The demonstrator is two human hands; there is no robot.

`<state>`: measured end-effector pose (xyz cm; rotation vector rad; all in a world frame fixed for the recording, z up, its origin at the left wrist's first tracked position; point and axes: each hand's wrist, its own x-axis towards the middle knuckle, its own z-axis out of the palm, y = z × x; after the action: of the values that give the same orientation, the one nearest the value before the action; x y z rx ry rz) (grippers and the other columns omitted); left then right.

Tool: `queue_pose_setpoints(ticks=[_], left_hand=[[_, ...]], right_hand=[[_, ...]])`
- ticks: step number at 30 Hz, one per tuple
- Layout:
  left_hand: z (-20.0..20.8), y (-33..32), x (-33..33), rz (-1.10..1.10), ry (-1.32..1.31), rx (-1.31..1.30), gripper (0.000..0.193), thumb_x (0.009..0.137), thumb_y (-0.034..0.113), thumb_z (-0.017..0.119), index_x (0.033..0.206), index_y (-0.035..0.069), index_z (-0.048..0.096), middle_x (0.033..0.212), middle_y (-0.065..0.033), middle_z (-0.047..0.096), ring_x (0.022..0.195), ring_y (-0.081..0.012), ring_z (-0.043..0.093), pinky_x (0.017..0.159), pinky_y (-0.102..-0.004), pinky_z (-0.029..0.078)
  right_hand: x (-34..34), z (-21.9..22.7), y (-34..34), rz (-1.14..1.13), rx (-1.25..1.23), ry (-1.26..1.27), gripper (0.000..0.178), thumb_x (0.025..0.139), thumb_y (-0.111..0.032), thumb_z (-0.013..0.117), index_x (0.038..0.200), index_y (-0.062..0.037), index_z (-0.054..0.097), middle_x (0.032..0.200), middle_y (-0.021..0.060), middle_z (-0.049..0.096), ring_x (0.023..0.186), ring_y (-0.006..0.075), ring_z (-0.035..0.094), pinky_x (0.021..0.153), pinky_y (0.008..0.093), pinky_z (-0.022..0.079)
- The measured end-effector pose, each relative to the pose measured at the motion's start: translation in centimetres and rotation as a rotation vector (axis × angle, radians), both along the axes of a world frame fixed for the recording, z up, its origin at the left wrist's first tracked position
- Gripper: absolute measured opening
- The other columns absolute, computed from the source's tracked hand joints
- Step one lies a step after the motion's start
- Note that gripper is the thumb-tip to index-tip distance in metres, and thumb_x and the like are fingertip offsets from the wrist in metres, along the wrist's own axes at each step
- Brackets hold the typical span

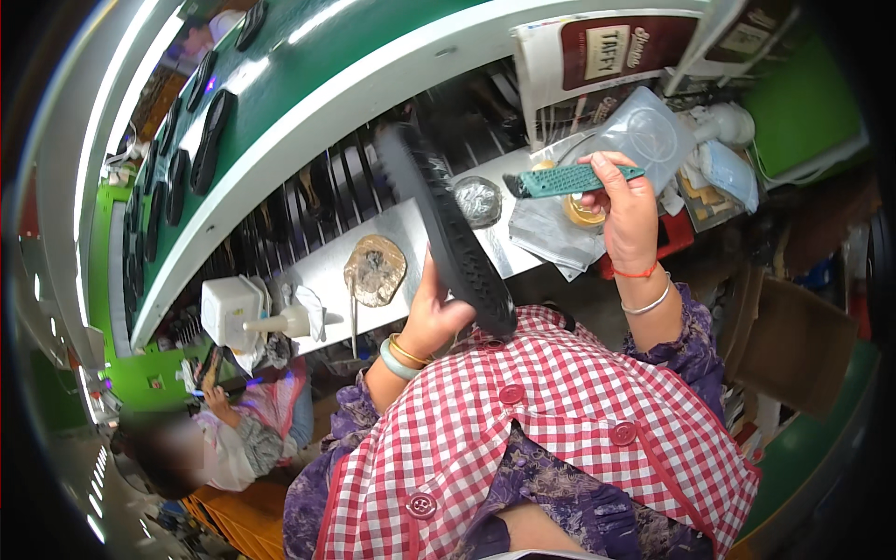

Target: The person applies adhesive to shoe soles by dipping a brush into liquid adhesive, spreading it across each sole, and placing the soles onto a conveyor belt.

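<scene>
"While the red-and-white checked apron [560, 392] fills the near part, what is the left hand [437, 310] doing?"

"Gripping a black shoe sole [453, 238] by its lower half. The sole stands tilted, its near end overlapping the apron; whether they touch, I can't tell."

"And the right hand [620, 201]?"

"Thumb and fingers pinch a green-handled brush [569, 180], dark bristles toward the sole but apart from it."

"Beyond the hands?"

"A metal shelf [315, 279]. On it lie a round brownish dish [375, 270], a stick [354, 317] at its edge, and a dark round thing in clear plastic [477, 202]. A white tub [231, 315] stands toward the left end, a clear container [646, 140] toward the right."

"Past that?"

"A green surface [327, 70] bearing loose black soles [213, 142], and a co-worker [257, 434] off to the left."
</scene>
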<state>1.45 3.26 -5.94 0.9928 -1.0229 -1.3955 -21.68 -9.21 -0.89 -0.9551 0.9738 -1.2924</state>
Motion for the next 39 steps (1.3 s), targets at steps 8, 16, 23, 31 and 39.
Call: queue_pose_setpoints(ticks=[8, 16, 23, 31, 39], left_hand=[[-2.2, -0.3, 1.1, -0.234, 1.221, 0.408, 0.075, 0.087, 0.059, 0.037, 0.133, 0.0, 0.039, 0.108, -0.0291, 0.054, 0.071, -0.0263, 0.059, 0.097, -0.0647, 0.031], [-2.4, 0.2, 1.4, -0.179, 1.341, 0.425, 0.073, 0.084, 0.059, 0.042, 0.127, 0.0, 0.045, 0.095, -0.0262, 0.055, 0.065, -0.024, 0.054, 0.096, -0.066, 0.03], [-2.3, -0.7, 2.7, -0.113, 1.295, 0.443, 0.068, 0.085, 0.054, 0.045, 0.126, -0.001, 0.047, 0.099, -0.0243, 0.059, 0.067, -0.0275, 0.055, 0.093, -0.0672, 0.033], [-4.4, -2.3, 3.9, -0.173, 1.262, 0.419, 0.06, 0.087, 0.043, 0.049, 0.129, 0.0, 0.045, 0.112, -0.0236, 0.056, 0.089, -0.0347, 0.059, 0.095, -0.0692, 0.029], [-5.2, -3.0, 3.7, -0.186, 1.174, 0.451, 0.06, 0.084, 0.046, 0.051, 0.126, 0.003, 0.049, 0.105, -0.0183, 0.059, 0.081, -0.0309, 0.056, 0.095, -0.0687, 0.03]], right_hand=[[4.4, -0.8, -1.1, 0.6, -0.015, 0.017, 0.018, 0.086, -0.008, 0.062, 0.1, 0.0021, 0.064, 0.092, 0.0085, 0.066, 0.08, 0.0142, 0.064, 0.064, 0.0222, 0.049], [10.5, -1.8, 0.2, 0.766, -0.312, 0.217, 0.015, 0.079, -0.004, 0.066, 0.093, 0.0, 0.068, 0.089, 0.0078, 0.066, 0.082, 0.0151, 0.058, 0.073, 0.0262, 0.046], [8.8, -3.3, -1.6, 0.525, -0.201, 0.381, 0.015, 0.081, -0.005, 0.065, 0.095, -0.0006, 0.068, 0.088, 0.0065, 0.062, 0.082, 0.014, 0.056, 0.075, 0.0241, 0.043], [6.7, -6.1, -4.5, 0.376, -0.117, 0.461, 0.016, 0.082, -0.009, 0.066, 0.095, 0.0013, 0.067, 0.091, 0.0055, 0.064, 0.084, 0.012, 0.058, 0.076, 0.0232, 0.045], [5.5, -8.0, -4.4, 0.371, -0.172, 0.496, 0.017, 0.08, -0.013, 0.069, 0.09, 0.0004, 0.068, 0.086, 0.005, 0.066, 0.076, 0.0104, 0.059, 0.066, 0.0228, 0.047]])
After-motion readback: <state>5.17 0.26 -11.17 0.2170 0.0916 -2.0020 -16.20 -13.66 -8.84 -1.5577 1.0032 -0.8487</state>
